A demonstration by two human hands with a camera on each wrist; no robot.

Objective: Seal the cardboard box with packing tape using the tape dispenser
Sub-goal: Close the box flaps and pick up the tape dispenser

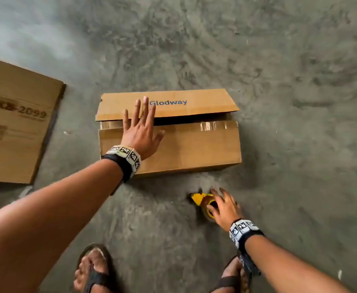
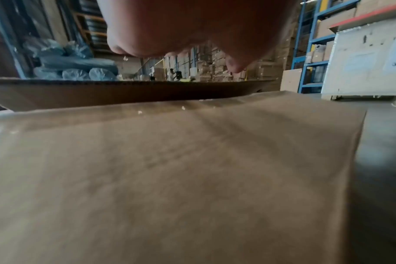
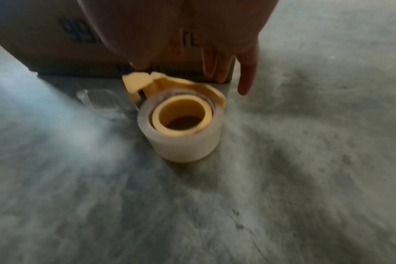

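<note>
A brown cardboard box printed "Glodway" lies on the concrete floor, its near flap down and its far flap a little raised, a dark gap between them. My left hand lies flat across that gap with straight spread fingers; the near flap fills the left wrist view. A yellow tape dispenser with a clear roll stands on the floor in front of the box. My right hand hovers over it, fingers extended, not gripping.
A flattened carton marked "KB-2099" lies on the floor at the left. My sandalled feet stand near the bottom edge. Blue warehouse racks with stacked boxes stand behind. Bits of old clear tape cling to the near flap's corners.
</note>
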